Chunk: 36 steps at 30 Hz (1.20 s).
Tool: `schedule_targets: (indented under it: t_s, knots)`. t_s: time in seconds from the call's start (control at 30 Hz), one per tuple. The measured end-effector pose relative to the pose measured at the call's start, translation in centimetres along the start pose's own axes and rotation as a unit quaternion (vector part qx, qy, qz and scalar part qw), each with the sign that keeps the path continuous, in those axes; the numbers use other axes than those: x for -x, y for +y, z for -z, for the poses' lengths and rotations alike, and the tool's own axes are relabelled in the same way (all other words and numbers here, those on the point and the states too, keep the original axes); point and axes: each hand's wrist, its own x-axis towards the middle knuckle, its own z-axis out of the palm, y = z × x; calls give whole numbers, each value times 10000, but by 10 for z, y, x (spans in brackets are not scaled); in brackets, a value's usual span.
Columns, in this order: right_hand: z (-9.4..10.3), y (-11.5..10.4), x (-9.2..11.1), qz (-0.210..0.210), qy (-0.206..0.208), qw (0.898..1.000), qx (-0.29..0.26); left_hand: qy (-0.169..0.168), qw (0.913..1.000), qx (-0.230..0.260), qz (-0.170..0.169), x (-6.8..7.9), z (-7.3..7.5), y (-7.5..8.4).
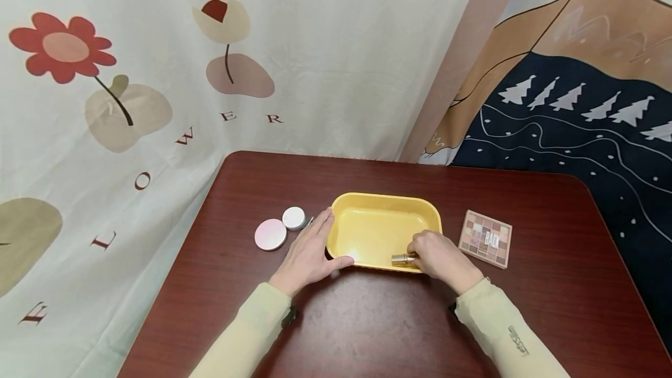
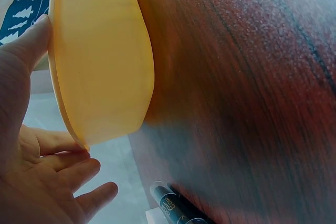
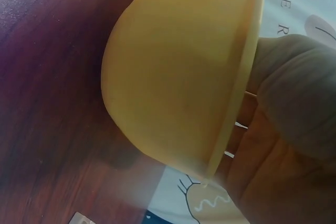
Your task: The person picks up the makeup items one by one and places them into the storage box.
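Note:
A yellow tray with rounded corners stands on the table. My left hand rests against its left end, fingers extended and thumb on the near rim. In the left wrist view, the thumb and fingertips touch the tray's rim. Inside the tray's near right corner, my right hand grips a small shiny metallic tube that looks like a lipstick. Its other end is hidden by the fingers. The tray's outer wall hides the lipstick in the right wrist view.
Left of the tray lie a pink round compact and a smaller white round jar. A black lettered tube is beside them, mostly behind my left hand in the head view. An eyeshadow palette lies right of the tray.

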Motion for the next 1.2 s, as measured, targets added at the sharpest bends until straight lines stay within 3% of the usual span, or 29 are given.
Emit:
schedule_targets:
  t_s: [0.27,0.57,0.7,0.87,1.07,1.2]
  knots:
    - [4,-2,-4,-156,-409,9990,-84,-77,9999,34,59,0,0,-1]
    - [2,0,-1,-59,-240,9995,-220,-109,9999,45,87,-1,-1,-2]
    - [0,1,4,63,102,9991,-411,-110,9999,22,66,-1,-1,-2]
    - [0,2,13,87,810,9960,-354,-88,10000,29,37,-2,-1,-2]
    - [4,7,27,-154,1848,9818,-417,-97,9999,46,32,-3,-1,-2]
    - [7,13,36,-367,2243,9729,-431,-94,9999,72,42,-2,-2,-2]
